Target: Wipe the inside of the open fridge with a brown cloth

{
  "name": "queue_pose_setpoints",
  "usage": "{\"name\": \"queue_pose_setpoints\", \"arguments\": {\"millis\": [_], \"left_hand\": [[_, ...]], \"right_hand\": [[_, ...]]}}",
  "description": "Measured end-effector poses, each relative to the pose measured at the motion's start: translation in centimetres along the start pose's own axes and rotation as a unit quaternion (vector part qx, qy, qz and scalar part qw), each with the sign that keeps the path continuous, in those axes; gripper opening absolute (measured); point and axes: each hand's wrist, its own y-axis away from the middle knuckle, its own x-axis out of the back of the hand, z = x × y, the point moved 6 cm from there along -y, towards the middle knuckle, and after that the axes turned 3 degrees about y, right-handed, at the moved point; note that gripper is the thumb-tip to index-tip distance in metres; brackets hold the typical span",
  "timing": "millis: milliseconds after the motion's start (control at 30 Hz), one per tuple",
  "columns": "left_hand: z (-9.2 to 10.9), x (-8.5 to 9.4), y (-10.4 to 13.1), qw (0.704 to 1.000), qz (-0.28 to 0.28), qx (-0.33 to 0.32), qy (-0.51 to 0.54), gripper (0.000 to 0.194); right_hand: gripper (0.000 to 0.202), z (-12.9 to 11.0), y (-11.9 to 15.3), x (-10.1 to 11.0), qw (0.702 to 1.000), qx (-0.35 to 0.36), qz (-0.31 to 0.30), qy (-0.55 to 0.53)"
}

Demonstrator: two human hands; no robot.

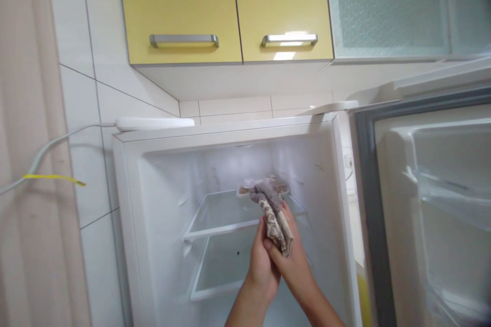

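A folded, patterned grey-brown and cream cloth (273, 217) is held between both hands in front of the open fridge. My left hand (263, 260) is closed against the cloth's lower left side, its thumb pointing up. My right hand (289, 245) wraps the cloth from the right, with its thumb crossing toward my left hand. The two hands touch each other. Behind the cloth's top end, packaged food (245, 190) lies at the back of the upper glass shelf (218, 212); the cloth partly hides it.
The fridge door (372, 204) stands open at the right, with clear door bins. A second glass shelf (218, 265) is below the first. Yellow cabinets (184, 5) hang above. A white device (153, 123) with a cable lies on the fridge top.
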Motion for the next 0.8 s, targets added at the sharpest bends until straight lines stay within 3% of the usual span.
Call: {"name": "queue_pose_setpoints", "arguments": {"millis": [167, 267, 333, 367, 433, 500, 567, 600, 633, 667, 700, 767, 800], "left_hand": [[0.3, -0.9, 0.9, 0.997, -0.052, -0.004, -0.063, 0.055], [1.7, 0.1, 1.1, 0.979, -0.05, -0.07, -0.186, 0.054], [3.0, 1.5, 1.7, 0.959, -0.022, -0.115, -0.257, 0.054], [3.6, 2.5, 2.1, 0.95, -0.002, -0.133, -0.283, 0.055], [4.6, 5.0, 3.1, 0.929, 0.045, -0.156, -0.333, 0.056], [5.3, 8.1, 4.4, 0.897, 0.093, -0.165, -0.398, 0.055], [6.0, 11.2, 5.6, 0.848, 0.129, -0.188, -0.479, 0.05], [6.5, 12.5, 6.2, 0.813, 0.141, -0.213, -0.523, 0.045], [7.1, 13.6, 6.7, 0.772, 0.149, -0.249, -0.566, 0.04], [7.9, 14.2, 7.2, 0.722, 0.151, -0.294, -0.608, 0.036], [8.7, 14.5, 7.6, 0.664, 0.149, -0.345, -0.646, 0.032], [10.3, 14.3, 8.0, 0.537, 0.138, -0.438, -0.708, 0.032], [11.0, 14.1, 7.9, 0.476, 0.134, -0.469, -0.732, 0.033]], "right_hand": [[0.07, 0.9, 0.3, 0.8, 0.978, -0.146, 0.096, -0.115], [0.052, 1.7, 0.8, 1.7, 0.898, -0.284, 0.194, -0.273], [0.045, 0.9, 0.5, 1.5, 0.844, -0.338, 0.21, -0.359], [0.044, 0.1, 0.2, 1.3, 0.832, -0.345, 0.205, -0.384], [0.05, -1.7, -0.6, 1.4, 0.838, -0.329, 0.218, -0.377], [0.057, -3.7, -1.4, 2.2, 0.876, -0.269, 0.278, -0.288], [0.058, -6.6, -3.3, 3.0, 0.942, -0.108, 0.294, -0.122], [0.055, -8.3, -4.5, 2.7, 0.964, 0.006, 0.265, -0.015], [0.053, -9.7, -5.8, 1.9, 0.965, 0.12, 0.212, 0.102], [0.053, -10.6, -7.0, 0.7, 0.939, 0.222, 0.146, 0.218], [0.054, -10.6, -8.3, -0.6, 0.897, 0.283, 0.081, 0.331], [0.054, -8.7, -11.4, -1.9, 0.809, 0.317, 0.005, 0.495], [0.054, -7.2, -13.0, -2.3, 0.774, 0.299, -0.041, 0.557]]}}
